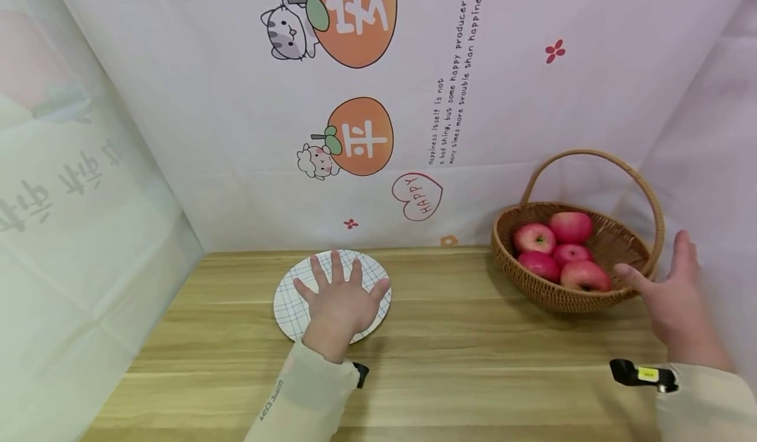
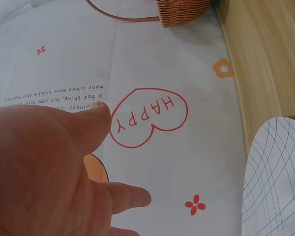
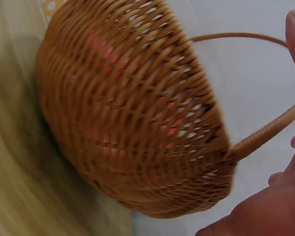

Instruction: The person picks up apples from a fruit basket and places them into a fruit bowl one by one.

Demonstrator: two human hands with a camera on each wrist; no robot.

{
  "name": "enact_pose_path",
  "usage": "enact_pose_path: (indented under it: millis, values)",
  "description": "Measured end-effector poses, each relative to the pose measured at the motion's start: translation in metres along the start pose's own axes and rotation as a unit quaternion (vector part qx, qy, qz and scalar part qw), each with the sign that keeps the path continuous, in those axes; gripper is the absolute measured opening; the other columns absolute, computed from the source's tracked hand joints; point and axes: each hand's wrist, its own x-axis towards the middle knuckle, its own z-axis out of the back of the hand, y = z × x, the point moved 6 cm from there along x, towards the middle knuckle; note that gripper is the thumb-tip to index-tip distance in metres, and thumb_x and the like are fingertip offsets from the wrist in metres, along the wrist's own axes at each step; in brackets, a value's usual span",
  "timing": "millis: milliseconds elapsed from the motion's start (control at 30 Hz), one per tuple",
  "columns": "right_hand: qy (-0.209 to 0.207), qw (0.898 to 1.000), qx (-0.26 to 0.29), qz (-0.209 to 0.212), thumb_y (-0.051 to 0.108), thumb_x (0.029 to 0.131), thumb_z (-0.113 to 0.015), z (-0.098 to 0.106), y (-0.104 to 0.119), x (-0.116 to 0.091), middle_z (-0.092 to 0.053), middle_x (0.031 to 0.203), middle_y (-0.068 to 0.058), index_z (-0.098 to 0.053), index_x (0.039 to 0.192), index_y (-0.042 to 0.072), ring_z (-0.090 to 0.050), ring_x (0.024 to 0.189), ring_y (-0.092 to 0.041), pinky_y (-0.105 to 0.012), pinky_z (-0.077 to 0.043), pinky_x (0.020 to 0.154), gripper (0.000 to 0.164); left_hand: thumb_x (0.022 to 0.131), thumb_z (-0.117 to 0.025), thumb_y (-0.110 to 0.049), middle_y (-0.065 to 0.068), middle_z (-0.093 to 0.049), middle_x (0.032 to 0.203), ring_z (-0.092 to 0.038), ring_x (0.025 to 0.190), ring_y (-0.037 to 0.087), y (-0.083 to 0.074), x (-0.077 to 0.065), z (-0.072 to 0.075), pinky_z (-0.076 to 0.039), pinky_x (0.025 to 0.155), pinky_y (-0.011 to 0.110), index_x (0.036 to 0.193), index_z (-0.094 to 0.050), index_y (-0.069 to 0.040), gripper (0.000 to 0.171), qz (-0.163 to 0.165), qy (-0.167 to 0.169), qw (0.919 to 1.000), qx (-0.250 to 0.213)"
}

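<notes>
At the right end of the bench [image 1: 449, 363], against the foot of the printed cloth [image 1: 520, 120], I have the wicker basket [image 1: 535, 292], with five red apples [image 1: 572, 253] showing in it, bunched toward its left side. From the right grip [image 1: 680, 310] the basket lies to the left and a little farther off; its longer span seems to slant from far left to near right, and the tall handle [image 1: 591, 154] arches along much the same slant. That brings the handle's right foot closest to the right thumb, and I judge this the relation that counts for any move on the basket. The right grip is spread wide, thumb well out from the fingers, with nothing in it; whether the thumb meets the rim I can't tell. It is plainly the nearer of the two. Well to the left, the left grip [image 1: 343, 304] shows over the round checked plate [image 1: 286, 301], fingers fanned out and holding nothing; I can't make out whether it touches the plate.
</notes>
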Motion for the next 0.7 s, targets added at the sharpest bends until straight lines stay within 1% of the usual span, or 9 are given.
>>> enact_pose_path:
  millis: [67, 100, 233, 333, 433, 500, 567, 633, 700]
  values:
    - [0.009, 1.0, 0.006, 0.008, 0.039, 0.099, -0.061, -0.005, -0.005, 0.002, 0.031, 0.156, -0.016, 0.024, 0.154, 0.019, 0.03, 0.14, -0.031, -0.051, 0.018, 0.111, 0.103, 0.098, -0.027, -0.071, 0.018, -0.004, 0.164, 0.014, 0.144, 0.049, 0.0, 0.0, -0.001, 0.007, 0.104, 0.077, 0.159, -0.03, -0.019, 0.081, -0.004, -0.001, 1.0, -0.004]
    - [0.009, 1.0, 0.014, 0.011, 0.038, 0.099, -0.061, -0.008, -0.008, 0.003, 0.026, 0.158, -0.019, 0.02, 0.156, 0.018, 0.024, 0.143, -0.032, -0.048, 0.014, 0.114, 0.101, 0.097, -0.027, -0.071, 0.018, -0.005, 0.164, 0.014, 0.144, 0.048, 0.0, 0.0, -0.001, 0.006, 0.104, 0.077, 0.158, -0.03, -0.018, 0.081, -0.005, -0.002, 1.0, -0.005]
    - [-0.001, 0.999, 0.038, 0.021, 0.032, 0.099, -0.063, -0.017, -0.016, 0.006, 0.002, 0.158, -0.027, 0.005, 0.161, 0.022, -0.004, 0.145, -0.032, -0.024, -0.006, 0.114, 0.093, 0.097, -0.028, -0.071, 0.018, -0.004, 0.164, 0.014, 0.144, 0.048, 0.001, 0.001, -0.002, 0.007, 0.104, 0.077, 0.159, -0.03, -0.018, 0.081, -0.003, -0.002, 1.0, -0.008]
    - [-0.014, 0.997, 0.071, 0.016, 0.027, 0.099, -0.063, -0.022, -0.021, 0.007, -0.01, 0.149, -0.019, -0.006, 0.161, 0.027, -0.02, 0.138, -0.026, -0.008, -0.023, 0.099, 0.084, 0.098, -0.029, -0.071, 0.018, -0.003, 0.164, 0.014, 0.144, 0.048, 0.001, 0.002, -0.002, 0.007, 0.104, 0.077, 0.159, -0.029, -0.018, 0.081, 0.0, 0.0, 1.0, -0.009]
    - [-0.019, 0.993, 0.117, 0.004, 0.021, 0.099, -0.064, -0.026, -0.023, 0.007, -0.014, 0.141, -0.005, -0.015, 0.159, 0.031, -0.032, 0.125, -0.017, -0.011, -0.042, 0.079, 0.079, 0.098, -0.029, -0.071, 0.018, -0.004, 0.164, 0.013, 0.144, 0.048, 0.002, 0.003, -0.003, 0.007, 0.104, 0.077, 0.159, -0.029, -0.018, 0.081, 0.002, 0.001, 1.0, -0.008]
    - [-0.016, 0.987, 0.161, -0.003, 0.018, 0.098, -0.066, -0.028, -0.024, 0.008, -0.016, 0.137, 0.003, -0.02, 0.156, 0.032, -0.035, 0.115, -0.009, -0.012, -0.044, 0.068, 0.076, 0.098, -0.029, -0.071, 0.018, -0.004, 0.164, 0.013, 0.144, 0.048, 0.002, 0.003, -0.003, 0.007, 0.104, 0.077, 0.159, -0.029, -0.018, 0.081, 0.002, 0.0, 1.0, -0.008]
    - [-0.011, 0.979, 0.201, -0.004, 0.013, 0.097, -0.067, -0.031, -0.025, 0.009, -0.016, 0.135, 0.007, -0.023, 0.155, 0.033, -0.035, 0.11, -0.003, -0.01, -0.044, 0.066, 0.075, 0.098, -0.028, -0.071, 0.018, -0.005, 0.164, 0.013, 0.144, 0.048, 0.003, 0.004, -0.003, 0.007, 0.104, 0.077, 0.159, -0.029, -0.019, 0.08, 0.001, 0.001, 0.9999, -0.011]
    - [-0.005, 0.975, 0.222, 0.003, 0.011, 0.096, -0.067, -0.033, -0.026, 0.01, -0.014, 0.137, 0.004, -0.025, 0.156, 0.032, -0.036, 0.114, -0.007, -0.009, -0.045, 0.071, 0.076, 0.098, -0.028, -0.071, 0.017, -0.005, 0.164, 0.013, 0.144, 0.048, 0.003, 0.004, -0.004, 0.006, 0.104, 0.077, 0.159, -0.03, -0.019, 0.08, 0.001, 0.001, 0.9999, -0.013]
    - [0.0, 0.981, 0.196, 0.001, 0.014, 0.098, -0.066, -0.036, -0.028, 0.009, -0.011, 0.143, -0.005, -0.017, 0.16, 0.031, -0.031, 0.128, -0.017, -0.007, -0.041, 0.084, 0.081, 0.098, -0.028, -0.071, 0.017, -0.006, 0.164, 0.013, 0.144, 0.048, 0.003, 0.005, -0.004, 0.006, 0.104, 0.077, 0.158, -0.03, -0.019, 0.08, 0.0, 0.0, 0.9999, -0.014]
